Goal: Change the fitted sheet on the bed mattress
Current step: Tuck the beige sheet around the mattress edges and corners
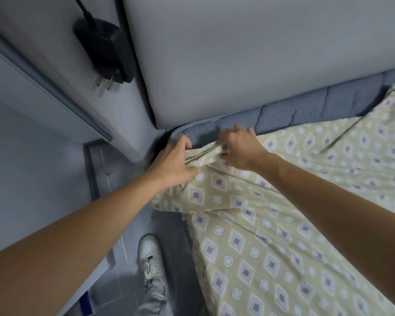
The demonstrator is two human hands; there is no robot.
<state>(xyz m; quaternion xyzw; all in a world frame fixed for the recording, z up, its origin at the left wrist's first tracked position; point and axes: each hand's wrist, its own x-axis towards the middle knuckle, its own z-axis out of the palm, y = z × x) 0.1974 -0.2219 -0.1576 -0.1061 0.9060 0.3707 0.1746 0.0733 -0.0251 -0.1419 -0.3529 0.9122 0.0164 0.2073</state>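
Left hand: I see my left hand (173, 164) at the mattress corner, fingers curled over the bunched hem of the sheet, thumb lying along the fabric below
Right hand: my right hand (240, 149) sits just beside the left, fingers curled down into the same gathered hem, gripping it
Fitted sheet: the beige fitted sheet (271, 236), printed with diamonds and rings, lies loosely across the bed, wrinkled; its corner is bunched between my two hands and its side hangs over the near edge of the bed
Mattress: the blue-grey mattress (306, 106) shows bare along the strip by the headboard and at the corner, just ahead of my fingers
Headboard: a pale padded headboard (237, 53) stands against the mattress end
Bedside: a black power adapter (105, 51) with bare prongs rests on a white surface left of the headboard
Floor: my white sneaker (149, 256) stands on the grey tile floor (114, 169) beside the bed
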